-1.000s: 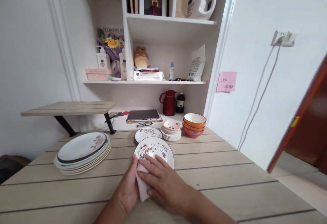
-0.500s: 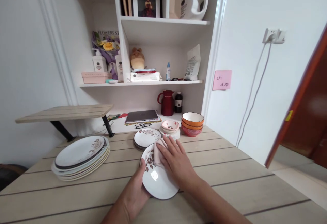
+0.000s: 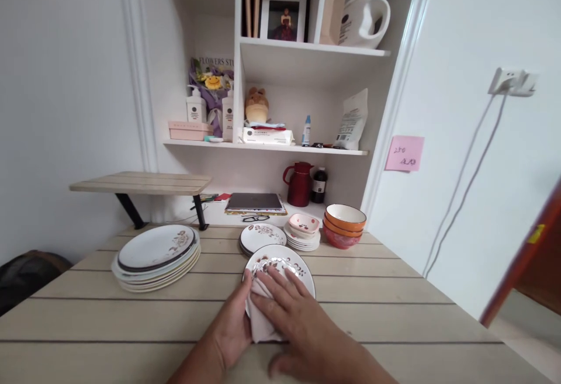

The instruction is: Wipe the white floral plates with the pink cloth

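A white plate (image 3: 294, 261) with a dark rim and brown flower print is tilted up at the front middle of the table. My left hand (image 3: 234, 325) grips its left edge, the thumb over the rim and the other fingers hidden beneath. On the plate's lower left, my right hand (image 3: 302, 320) holds a pale pink cloth (image 3: 262, 321) pressed under its outstretched fingers. Just behind lies a short stack of similar small flowered plates (image 3: 263, 237). To its right, a small pink-patterned square dish (image 3: 304, 222) tops a pile of little white dishes (image 3: 302, 242).
Large plates (image 3: 155, 249) are stacked at the left, near a raised wooden shelf (image 3: 140, 182). Orange and red bowls (image 3: 344, 229) are stacked at the back right. Behind stand a laptop (image 3: 255, 201), glasses (image 3: 256, 218), a red jug (image 3: 300, 184) and a dark bottle (image 3: 319, 185).
My right hand and the cloth have slid from the plate's upper part toward its lower left. The plate has turned, so its flower print now lies along the far side. The camera view has shifted left.
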The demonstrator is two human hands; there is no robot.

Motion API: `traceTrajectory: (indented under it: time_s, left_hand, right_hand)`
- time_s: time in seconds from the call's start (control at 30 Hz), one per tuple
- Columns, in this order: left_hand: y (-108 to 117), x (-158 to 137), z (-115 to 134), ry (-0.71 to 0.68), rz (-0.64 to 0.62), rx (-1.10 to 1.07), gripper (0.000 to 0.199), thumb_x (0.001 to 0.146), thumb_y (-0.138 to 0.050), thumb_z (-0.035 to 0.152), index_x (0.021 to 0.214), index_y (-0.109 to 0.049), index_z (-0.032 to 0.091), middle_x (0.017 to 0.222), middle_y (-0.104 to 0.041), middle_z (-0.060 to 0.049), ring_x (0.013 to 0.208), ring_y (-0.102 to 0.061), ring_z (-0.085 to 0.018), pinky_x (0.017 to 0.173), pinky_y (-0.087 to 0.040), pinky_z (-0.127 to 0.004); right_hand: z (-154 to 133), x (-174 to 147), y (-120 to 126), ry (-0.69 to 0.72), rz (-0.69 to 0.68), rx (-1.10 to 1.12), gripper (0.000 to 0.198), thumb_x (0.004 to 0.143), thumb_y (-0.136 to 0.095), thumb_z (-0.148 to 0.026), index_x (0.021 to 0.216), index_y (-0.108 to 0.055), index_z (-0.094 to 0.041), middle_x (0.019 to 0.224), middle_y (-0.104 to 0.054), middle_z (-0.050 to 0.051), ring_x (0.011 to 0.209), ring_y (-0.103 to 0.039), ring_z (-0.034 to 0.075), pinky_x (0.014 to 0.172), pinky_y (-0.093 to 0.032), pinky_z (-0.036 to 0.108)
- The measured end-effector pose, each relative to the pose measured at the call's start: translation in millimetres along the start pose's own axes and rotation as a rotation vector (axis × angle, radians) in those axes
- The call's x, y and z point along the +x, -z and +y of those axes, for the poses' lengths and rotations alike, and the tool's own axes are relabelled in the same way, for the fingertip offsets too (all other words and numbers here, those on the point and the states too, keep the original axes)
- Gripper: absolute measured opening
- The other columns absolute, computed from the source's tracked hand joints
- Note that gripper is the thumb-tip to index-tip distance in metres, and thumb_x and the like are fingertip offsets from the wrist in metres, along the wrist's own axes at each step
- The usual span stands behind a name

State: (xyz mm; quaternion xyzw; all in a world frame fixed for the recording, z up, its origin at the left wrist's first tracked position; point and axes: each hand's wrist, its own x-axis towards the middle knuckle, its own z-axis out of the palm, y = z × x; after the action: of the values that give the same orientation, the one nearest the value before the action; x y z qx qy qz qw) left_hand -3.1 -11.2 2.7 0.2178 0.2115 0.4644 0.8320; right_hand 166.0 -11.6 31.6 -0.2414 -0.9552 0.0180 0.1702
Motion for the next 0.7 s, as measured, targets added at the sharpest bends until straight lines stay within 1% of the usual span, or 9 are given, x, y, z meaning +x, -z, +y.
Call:
traceTrajectory:
  time_s: [0.07, 0.17, 0.27, 0.33, 0.43, 0.5, 0.57, 0.63, 0.7]
  left_hand:
    - [1.9, 0.9, 1.7, 0.001, 0.012, -0.020, 0.061, 0.083, -0.051, 0.055, 0.132, -0.050, 0.018, 0.111, -0.069, -0.012, 0.108, -0.061, -0.029, 0.096, -0.041, -0.041]
    - [6.2, 3.1, 3.8, -0.006, -0.019, -0.056, 0.059, 0.084, -0.051, 0.053, 0.131, -0.051, 0.016, 0.110, -0.070, -0.012, 0.107, -0.062, -0.028, 0.097, -0.040, -0.040]
    - [7.2, 1.5, 6.6, -0.005, -0.052, -0.053, 0.062, 0.086, -0.047, 0.054, 0.130, -0.051, 0.012, 0.111, -0.069, -0.014, 0.106, -0.062, -0.028, 0.097, -0.040, -0.040]
    - [4.3, -1.7, 8.8, -0.032, -0.063, -0.031, 0.064, 0.086, -0.044, 0.057, 0.131, -0.050, 0.012, 0.111, -0.068, -0.015, 0.104, -0.063, -0.029, 0.094, -0.042, -0.040]
    - [-1.0, -5.7, 12.8, -0.120, -0.050, 0.048, 0.064, 0.085, -0.043, 0.059, 0.134, -0.046, 0.018, 0.111, -0.068, -0.016, 0.098, -0.065, -0.028, 0.084, -0.047, -0.040]
    - [-1.1, -5.8, 15.7, -0.197, 0.013, 0.134, 0.062, 0.085, -0.044, 0.057, 0.134, -0.045, 0.019, 0.110, -0.068, -0.016, 0.090, -0.067, -0.026, 0.075, -0.049, -0.035]
    - [3.1, -2.9, 18.0, -0.280, 0.122, 0.219, 0.057, 0.085, -0.049, 0.052, 0.130, -0.049, 0.017, 0.105, -0.069, -0.015, 0.080, -0.068, -0.021, 0.069, -0.049, -0.031]
    - [9.8, 2.7, 18.4, -0.338, 0.226, 0.270, 0.051, 0.084, -0.056, 0.046, 0.123, -0.055, 0.013, 0.096, -0.071, -0.012, 0.076, -0.067, -0.018, 0.073, -0.049, -0.030]
    - [15.8, 9.1, 16.7, -0.357, 0.231, 0.269, 0.049, 0.081, -0.061, 0.042, 0.120, -0.057, 0.014, 0.106, -0.070, -0.013, 0.091, -0.066, -0.021, 0.085, -0.047, -0.034]
  right_hand:
    - [0.0, 3.0, -7.2, -0.037, 0.038, -0.058, 0.080, 0.073, -0.069, -0.030, 0.144, -0.030, -0.028, 0.155, -0.020, 0.008, 0.142, -0.015, 0.031, 0.113, -0.011, 0.055]
    - [-3.3, 8.1, -15.0, -0.046, 0.106, -0.128, 0.062, 0.081, -0.052, -0.010, 0.138, -0.039, -0.028, 0.152, -0.029, 0.007, 0.139, -0.025, 0.028, 0.112, -0.018, 0.054]
    - [-6.9, 8.1, -13.6, -0.042, 0.151, -0.102, 0.053, 0.084, -0.046, -0.008, 0.134, -0.045, -0.028, 0.145, -0.042, 0.006, 0.132, -0.038, 0.028, 0.109, -0.028, 0.052]
    - [-6.0, 4.7, -8.6, -0.054, 0.181, 0.002, 0.053, 0.084, -0.049, -0.012, 0.133, -0.046, -0.029, 0.140, -0.048, 0.006, 0.125, -0.048, 0.027, 0.104, -0.036, 0.046]
    - [2.5, -2.9, 1.8, -0.157, 0.374, 0.350, 0.047, 0.084, -0.052, -0.019, 0.130, -0.050, -0.028, 0.132, -0.056, 0.005, 0.115, -0.055, 0.025, 0.099, -0.042, 0.039]
    - [10.8, -7.4, 9.6, -0.324, 0.618, 0.694, 0.043, 0.084, -0.055, -0.027, 0.127, -0.052, -0.026, 0.126, -0.061, 0.005, 0.112, -0.057, 0.025, 0.096, -0.044, 0.038]
    - [18.5, -10.2, 16.6, -0.492, 0.838, 1.069, 0.049, 0.082, -0.060, -0.033, 0.129, -0.050, -0.024, 0.120, -0.064, 0.007, 0.108, -0.059, 0.027, 0.091, -0.048, 0.040]
    - [23.7, -10.9, 20.9, -0.585, 0.939, 1.401, 0.059, 0.077, -0.066, -0.036, 0.131, -0.047, -0.021, 0.113, -0.067, 0.010, 0.102, -0.063, 0.029, 0.086, -0.050, 0.043]
    - [25.4, -9.4, 20.2, -0.620, 0.937, 1.633, 0.062, 0.073, -0.070, -0.036, 0.128, -0.050, -0.017, 0.103, -0.071, 0.011, 0.094, -0.066, 0.030, 0.084, -0.052, 0.045]
